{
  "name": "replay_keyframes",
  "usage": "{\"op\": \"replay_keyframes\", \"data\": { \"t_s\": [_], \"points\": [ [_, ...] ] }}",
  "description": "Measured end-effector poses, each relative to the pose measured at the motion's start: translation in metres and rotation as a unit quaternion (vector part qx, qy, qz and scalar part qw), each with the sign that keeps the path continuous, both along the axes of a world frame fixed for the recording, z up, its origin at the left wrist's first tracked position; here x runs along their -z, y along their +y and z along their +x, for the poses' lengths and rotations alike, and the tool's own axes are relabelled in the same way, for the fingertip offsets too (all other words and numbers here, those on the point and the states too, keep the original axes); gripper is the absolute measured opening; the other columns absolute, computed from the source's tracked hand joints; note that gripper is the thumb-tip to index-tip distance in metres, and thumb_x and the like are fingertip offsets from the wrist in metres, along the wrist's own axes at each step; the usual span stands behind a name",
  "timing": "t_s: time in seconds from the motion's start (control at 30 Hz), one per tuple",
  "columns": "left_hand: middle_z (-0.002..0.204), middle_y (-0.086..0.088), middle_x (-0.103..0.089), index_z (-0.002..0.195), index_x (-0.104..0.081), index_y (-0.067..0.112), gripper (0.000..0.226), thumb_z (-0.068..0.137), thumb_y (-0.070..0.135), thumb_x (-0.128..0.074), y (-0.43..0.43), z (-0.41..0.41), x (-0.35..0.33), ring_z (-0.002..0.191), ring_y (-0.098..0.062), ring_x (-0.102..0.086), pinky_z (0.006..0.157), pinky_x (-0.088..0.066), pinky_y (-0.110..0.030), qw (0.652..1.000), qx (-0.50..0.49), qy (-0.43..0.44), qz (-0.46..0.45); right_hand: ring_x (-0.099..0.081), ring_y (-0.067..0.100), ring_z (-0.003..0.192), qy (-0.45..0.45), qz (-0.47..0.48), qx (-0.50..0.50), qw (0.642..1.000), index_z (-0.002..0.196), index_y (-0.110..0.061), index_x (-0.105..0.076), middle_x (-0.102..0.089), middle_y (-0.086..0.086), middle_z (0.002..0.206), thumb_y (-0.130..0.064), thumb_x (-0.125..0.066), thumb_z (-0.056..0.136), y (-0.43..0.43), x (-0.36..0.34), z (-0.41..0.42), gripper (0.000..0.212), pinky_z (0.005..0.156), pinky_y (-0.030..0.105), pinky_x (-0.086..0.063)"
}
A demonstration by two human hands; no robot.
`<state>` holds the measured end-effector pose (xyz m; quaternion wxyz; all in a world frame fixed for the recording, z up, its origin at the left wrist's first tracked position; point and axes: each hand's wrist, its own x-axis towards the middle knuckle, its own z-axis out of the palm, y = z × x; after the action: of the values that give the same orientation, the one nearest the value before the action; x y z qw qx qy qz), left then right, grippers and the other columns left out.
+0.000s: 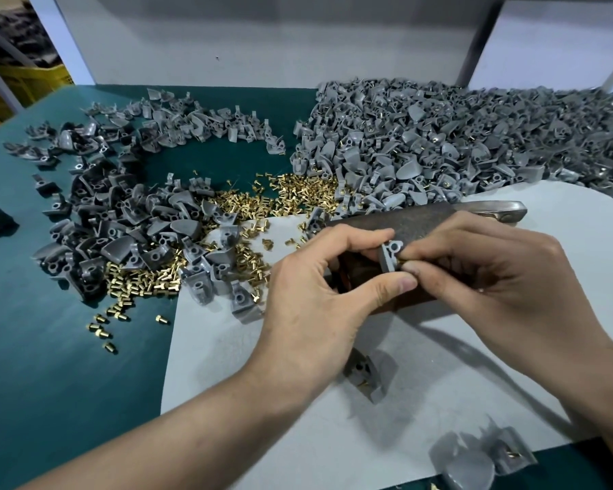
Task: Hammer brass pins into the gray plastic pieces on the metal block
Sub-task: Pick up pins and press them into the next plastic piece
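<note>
While the left hand (308,302) is pinching a gray plastic piece (389,257) above the metal block (414,221) right of frame centre, the right hand (503,277) is pinching a brass pin (401,259) against it; keeping the pin square to its hole is probably deciding a clean drive

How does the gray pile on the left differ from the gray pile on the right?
The left pile is smaller and looser than the right pile. Left pile pieces show empty holes; many right pile pieces carry brass pins. Both are the same gray plastic pieces.
</note>
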<state>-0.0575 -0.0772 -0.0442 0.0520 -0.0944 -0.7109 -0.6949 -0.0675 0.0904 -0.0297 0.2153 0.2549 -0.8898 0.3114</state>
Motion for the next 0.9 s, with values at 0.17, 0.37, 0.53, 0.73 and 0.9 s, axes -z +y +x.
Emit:
{"op": "replay_keyframes", "data": {
  "t_s": [0.17, 0.37, 0.53, 0.73, 0.9],
  "points": [
    [0.085, 0.008, -0.073, 0.093, -0.073, 0.027, 0.033, 0.061, 0.032, -0.078, 0.001, 0.0, 0.002, 0.082, -0.007, -0.069, 0.078, -0.058, -0.028, 1.0, -0.001, 0.001, -0.011, -0.062, 0.005, 0.073, -0.046, -0.064, 0.002, 0.997, 0.081, -0.032, -0.07, -0.065, -0.015, 0.077, -0.031, -0.068, 0.077, 0.001, -0.001, 0.001, 0.005, 0.07, 0.021, -0.044],
    [0.085, 0.009, -0.073, 0.093, -0.072, 0.026, 0.033, 0.06, 0.032, -0.078, 0.0, -0.001, 0.002, 0.08, -0.003, -0.067, 0.075, -0.056, -0.021, 1.0, 0.004, 0.008, -0.007, -0.059, 0.002, 0.07, -0.08, -0.098, -0.019, 0.992, 0.075, -0.027, -0.068, -0.065, -0.011, 0.077, -0.024, -0.068, 0.075, -0.001, -0.003, -0.003, 0.003, 0.067, 0.01, -0.041],
    [0.087, 0.01, -0.072, 0.095, -0.071, 0.028, 0.034, 0.062, 0.034, -0.076, 0.0, 0.0, 0.002, 0.083, -0.001, -0.066, 0.078, -0.055, -0.022, 1.0, 0.0, 0.006, -0.022, -0.058, 0.004, 0.067, -0.096, -0.115, -0.021, 0.988, 0.073, -0.024, -0.068, -0.064, -0.008, 0.075, -0.025, -0.07, 0.076, -0.001, -0.003, -0.003, 0.003, 0.065, 0.013, -0.041],
    [0.095, 0.011, -0.071, 0.104, -0.072, 0.029, 0.03, 0.075, 0.037, -0.071, -0.002, 0.002, 0.004, 0.092, -0.002, -0.065, 0.085, -0.057, -0.032, 1.0, 0.006, 0.001, -0.025, -0.057, 0.007, 0.067, -0.066, -0.122, -0.014, 0.99, 0.076, -0.025, -0.068, -0.065, -0.003, 0.073, -0.018, -0.071, 0.078, -0.003, -0.001, -0.003, 0.008, 0.064, 0.013, -0.042],
    [0.093, 0.014, -0.073, 0.096, -0.072, 0.027, 0.018, 0.086, 0.013, -0.069, 0.0, -0.002, 0.006, 0.091, -0.001, -0.067, 0.086, -0.055, -0.027, 0.999, -0.011, 0.024, -0.029, -0.059, 0.012, 0.068, -0.021, -0.041, 0.007, 0.999, 0.079, -0.014, -0.072, -0.066, -0.001, 0.075, -0.011, -0.073, 0.08, 0.002, -0.014, -0.004, 0.003, 0.062, 0.021, -0.044]
  ]
}}
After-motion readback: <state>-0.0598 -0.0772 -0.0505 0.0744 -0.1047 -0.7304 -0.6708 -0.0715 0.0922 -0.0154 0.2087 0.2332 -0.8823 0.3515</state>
